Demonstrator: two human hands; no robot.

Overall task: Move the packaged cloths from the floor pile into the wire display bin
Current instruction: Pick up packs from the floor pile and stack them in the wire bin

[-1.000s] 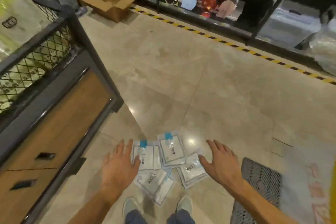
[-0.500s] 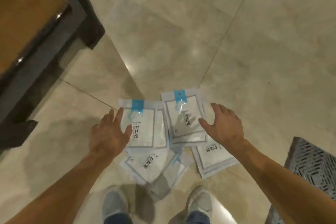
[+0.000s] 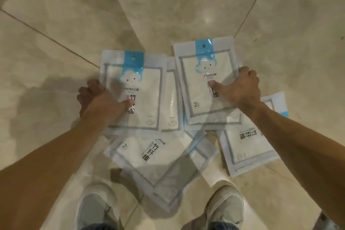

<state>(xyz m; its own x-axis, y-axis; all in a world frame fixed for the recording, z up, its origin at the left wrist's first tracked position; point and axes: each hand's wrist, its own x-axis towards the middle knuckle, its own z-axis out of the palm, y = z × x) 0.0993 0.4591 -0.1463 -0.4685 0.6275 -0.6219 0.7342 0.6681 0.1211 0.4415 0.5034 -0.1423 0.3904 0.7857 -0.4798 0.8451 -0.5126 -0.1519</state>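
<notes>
Both hands grip cloth packs on the tiled floor.

The left hand (image 3: 100, 99) pinches the left pack (image 3: 134, 84) at its left edge, thumb on its face and fingers curled under. The right hand (image 3: 240, 87) likewise holds the right pack (image 3: 203, 73) at its right edge. More packs (image 3: 155, 155) lie overlapped beneath them, just ahead of two grey shoes (image 3: 225, 205); the bin is out of view.

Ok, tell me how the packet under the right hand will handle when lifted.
The packet is thin and flat, so probably light and floppy. Its glossy film looks slippery, and it may slide off the packets beneath. The right hand pinches its edge.
</notes>
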